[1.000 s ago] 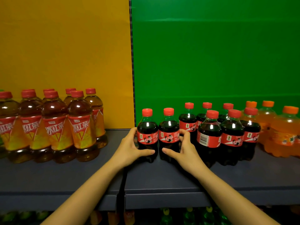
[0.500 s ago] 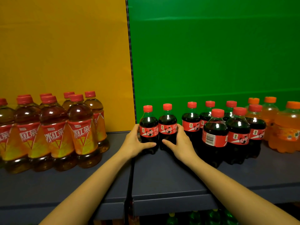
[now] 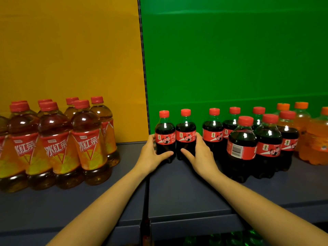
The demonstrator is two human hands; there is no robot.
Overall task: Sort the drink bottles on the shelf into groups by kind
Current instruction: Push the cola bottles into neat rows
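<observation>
1. The left cola bottle [image 3: 165, 137] and right cola bottle [image 3: 185, 135] stand upright, touching, near the back of the shelf [image 3: 177, 189].
2. Your left hand [image 3: 150, 155] wraps the left one, your right hand [image 3: 200, 153] the right one (thumbs across the fronts).
3. The cola group [image 3: 248, 144] stands just right of them, nearest your right hand; iced tea bottles [image 3: 55, 144] sit well left.

Left of the dark upright [image 3: 143, 68], a yellow back panel [image 3: 71, 50] is glowing behind amber tea bottles [image 3: 88, 139] wearing red caps and red-orange labels with white characters. Right of it, a green back panel [image 3: 230, 50] is backing black cola bottles [image 3: 242, 144] wearing red caps and labels, then orange soda bottles [image 3: 317, 139].
</observation>
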